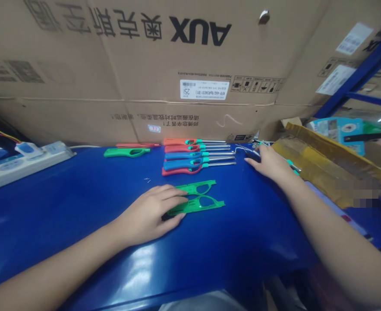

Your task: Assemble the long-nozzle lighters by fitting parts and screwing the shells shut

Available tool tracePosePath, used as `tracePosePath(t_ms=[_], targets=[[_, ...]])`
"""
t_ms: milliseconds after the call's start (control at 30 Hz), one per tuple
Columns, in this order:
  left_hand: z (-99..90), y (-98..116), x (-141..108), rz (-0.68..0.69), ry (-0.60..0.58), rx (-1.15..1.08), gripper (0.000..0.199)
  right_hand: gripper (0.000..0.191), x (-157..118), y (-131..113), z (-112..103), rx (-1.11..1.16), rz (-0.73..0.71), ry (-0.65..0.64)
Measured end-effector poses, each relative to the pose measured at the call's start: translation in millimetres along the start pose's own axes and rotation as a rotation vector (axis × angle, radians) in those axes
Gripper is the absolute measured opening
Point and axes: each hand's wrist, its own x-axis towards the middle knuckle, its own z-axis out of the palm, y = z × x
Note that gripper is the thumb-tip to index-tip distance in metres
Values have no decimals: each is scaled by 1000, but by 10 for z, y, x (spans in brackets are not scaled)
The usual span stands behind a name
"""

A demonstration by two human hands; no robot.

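Observation:
Two green plastic shell halves, a nearer one (206, 204) and a farther one (200, 187), lie side by side on the blue table. My left hand (154, 211) rests over their left ends, fingers apart and touching them. Farther right, my right hand (269, 162) reaches to small parts and thin wires (242, 150) near the cardboard; its thumb is apart, but its other fingertips are partly hidden. Between the hands and the box lies a row of lighters with metal tubes, including a blue one (182, 165) and an orange one (177, 141).
A green handle piece (125, 152) and a red one (138, 145) lie back left. A white power strip (25, 162) is at far left. Cardboard (138, 77) walls the back; a taped carton (319, 164) stands right.

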Motion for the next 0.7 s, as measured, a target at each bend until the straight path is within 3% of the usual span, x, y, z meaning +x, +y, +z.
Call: tracePosePath(t_ms=[167, 433, 700], targets=[[-9, 2, 4, 2, 1, 3, 31, 38, 81, 136, -45, -72, 135, -94], [-8, -4, -4, 3, 0, 4, 31, 34, 129, 328, -110, -94, 245, -106], [-28, 16, -6, 4, -3, 14, 31, 32, 24, 165, -216, 7, 155, 80]])
